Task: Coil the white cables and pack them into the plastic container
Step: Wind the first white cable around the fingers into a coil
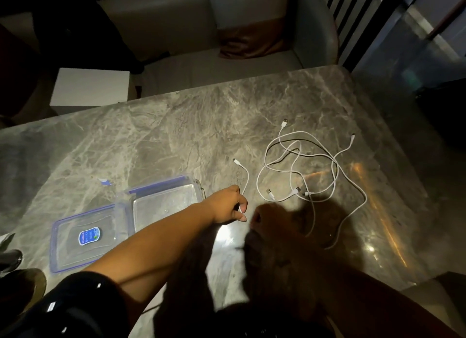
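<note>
My left hand (233, 202) reaches across the grey marble table (156, 135) and pinches one end of a short white cable (246, 176). That cable's other plug lies free on the table, farther away. Right of it, a loose tangle of white cables (302, 166) lies spread out with several plugs showing. My right hand (267, 224) is dark and blurred just right of the left hand; its fingers are unclear. The clear plastic container (164, 201) stands open left of my hands, and its blue-rimmed lid (88, 241) lies flat beside it.
A small blue and white scrap (104, 181) lies beyond the container. A grey sofa (191, 30) with a brown cushion (252, 40) and a white box (90, 85) stand past the table's far edge. The table's right edge drops off near the cables.
</note>
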A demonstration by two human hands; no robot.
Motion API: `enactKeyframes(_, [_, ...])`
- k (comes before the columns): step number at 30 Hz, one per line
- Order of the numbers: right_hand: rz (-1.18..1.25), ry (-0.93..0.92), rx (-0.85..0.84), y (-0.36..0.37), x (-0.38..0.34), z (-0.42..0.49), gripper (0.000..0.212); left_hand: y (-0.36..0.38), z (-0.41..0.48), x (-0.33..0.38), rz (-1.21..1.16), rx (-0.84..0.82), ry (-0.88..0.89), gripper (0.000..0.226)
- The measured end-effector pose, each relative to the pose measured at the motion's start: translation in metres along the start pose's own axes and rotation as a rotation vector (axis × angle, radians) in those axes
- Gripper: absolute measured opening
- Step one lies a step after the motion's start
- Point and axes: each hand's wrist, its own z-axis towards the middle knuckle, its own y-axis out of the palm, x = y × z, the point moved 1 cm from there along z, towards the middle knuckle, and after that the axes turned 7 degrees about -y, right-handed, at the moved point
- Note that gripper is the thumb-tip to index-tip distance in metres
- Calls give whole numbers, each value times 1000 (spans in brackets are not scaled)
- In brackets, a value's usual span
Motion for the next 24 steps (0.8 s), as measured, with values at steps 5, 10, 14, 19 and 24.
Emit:
enactKeyframes(5, [41, 4, 48, -6, -1, 5, 25, -5, 3, -1, -22, 18, -11, 24])
enactKeyframes(10, [86, 19, 29, -10, -4, 4, 18, -14, 3, 2, -4, 14, -1, 24])
enactKeyframes(14, [348, 74, -63, -9, 2, 5, 13, -25, -1, 3, 15, 44, -7, 32])
enactKeyframes(19, [609, -1, 114, -38, -5, 2, 14, -51, -15, 11, 1, 136, -7, 43])
enactKeyframes(24, [605, -132, 182, -104, -6, 4, 16, -74, -42, 27, 61, 247, 15, 57])
